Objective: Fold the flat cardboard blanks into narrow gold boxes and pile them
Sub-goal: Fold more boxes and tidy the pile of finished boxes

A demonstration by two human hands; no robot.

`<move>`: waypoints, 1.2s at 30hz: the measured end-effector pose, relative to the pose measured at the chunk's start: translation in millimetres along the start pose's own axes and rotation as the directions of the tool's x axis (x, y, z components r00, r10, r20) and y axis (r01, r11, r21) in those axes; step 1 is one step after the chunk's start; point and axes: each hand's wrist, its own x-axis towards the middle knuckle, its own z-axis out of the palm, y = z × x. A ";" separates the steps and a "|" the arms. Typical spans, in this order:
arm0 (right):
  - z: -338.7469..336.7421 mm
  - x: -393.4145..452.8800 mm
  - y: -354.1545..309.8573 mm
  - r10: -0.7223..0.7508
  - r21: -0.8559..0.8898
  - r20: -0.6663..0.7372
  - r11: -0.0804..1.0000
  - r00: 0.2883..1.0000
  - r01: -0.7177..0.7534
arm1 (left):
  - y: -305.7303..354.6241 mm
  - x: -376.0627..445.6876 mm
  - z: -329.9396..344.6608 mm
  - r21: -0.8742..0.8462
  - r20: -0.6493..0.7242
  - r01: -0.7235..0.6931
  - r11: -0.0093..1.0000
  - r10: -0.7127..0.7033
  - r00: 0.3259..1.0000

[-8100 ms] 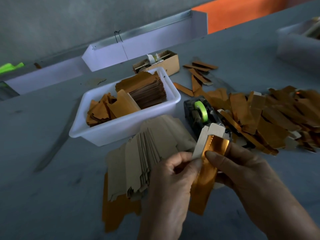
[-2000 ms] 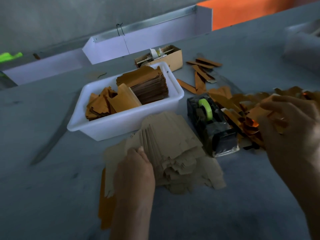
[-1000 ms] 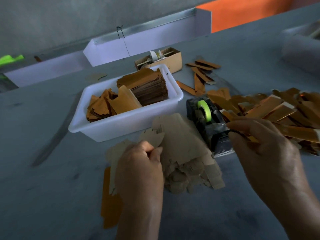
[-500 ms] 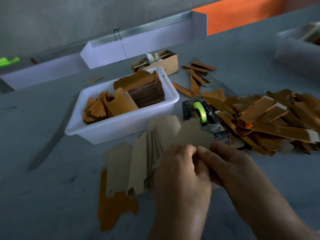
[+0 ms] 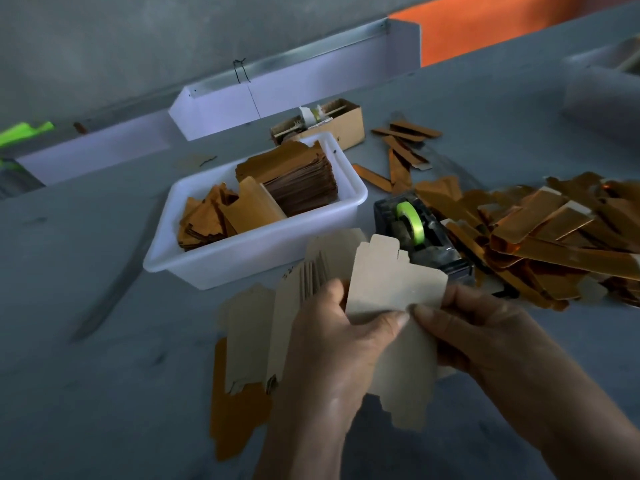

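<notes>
One flat cardboard blank [image 5: 394,289], plain brown side up, is held above the table between both hands. My left hand [image 5: 336,344] pinches it with the thumb on its face, and my right hand [image 5: 485,334] pinches its right edge. Under my left hand lies the fanned stack of blanks [image 5: 263,323], brown side up, with a gold face showing at its lower left. A pile of folded narrow gold boxes [image 5: 540,237] spreads across the table to the right.
A white tub [image 5: 263,251] holding more gold blanks stands behind the stack. A black tape dispenser [image 5: 415,233] with green tape sits just beyond the held blank. A small brown carton [image 5: 332,123] and several loose gold boxes [image 5: 401,147] lie further back.
A finished gold box went onto the right pile. My left hand picked one blank off the stack, my right hand came back to it, and both now hold it raised.
</notes>
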 end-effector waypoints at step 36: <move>0.3 -14.8 -13.6 -0.074 -0.074 -0.060 0.995 0.995 0.069 | 7.8 -12.6 11.5 -0.202 0.249 -0.055 0.978 0.106 0.963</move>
